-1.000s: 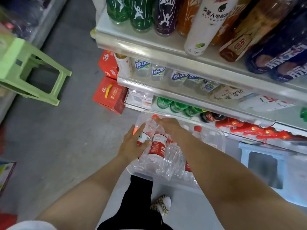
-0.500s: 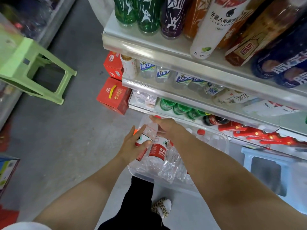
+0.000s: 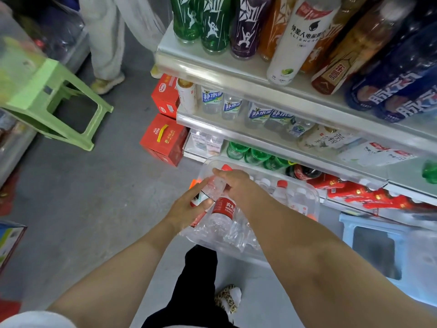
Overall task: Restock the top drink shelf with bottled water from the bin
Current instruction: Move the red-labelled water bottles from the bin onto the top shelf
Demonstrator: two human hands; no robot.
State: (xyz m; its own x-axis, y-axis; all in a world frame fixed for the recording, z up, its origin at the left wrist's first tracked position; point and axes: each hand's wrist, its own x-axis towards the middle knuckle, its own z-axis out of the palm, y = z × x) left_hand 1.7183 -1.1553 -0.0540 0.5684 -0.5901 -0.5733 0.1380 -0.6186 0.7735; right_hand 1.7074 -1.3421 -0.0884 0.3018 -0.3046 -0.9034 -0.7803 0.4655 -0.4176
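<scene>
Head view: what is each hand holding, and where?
Left hand grips a water bottle round its labelled middle. Right hand curls over a bottle neck; whether the same bottle's, unclear.

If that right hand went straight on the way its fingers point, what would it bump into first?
Likely the rim of the clear bin, just past the fingertips of the right hand, which grips a water bottle. Beyond it lie the red cartons, though depth is unclear.
</scene>
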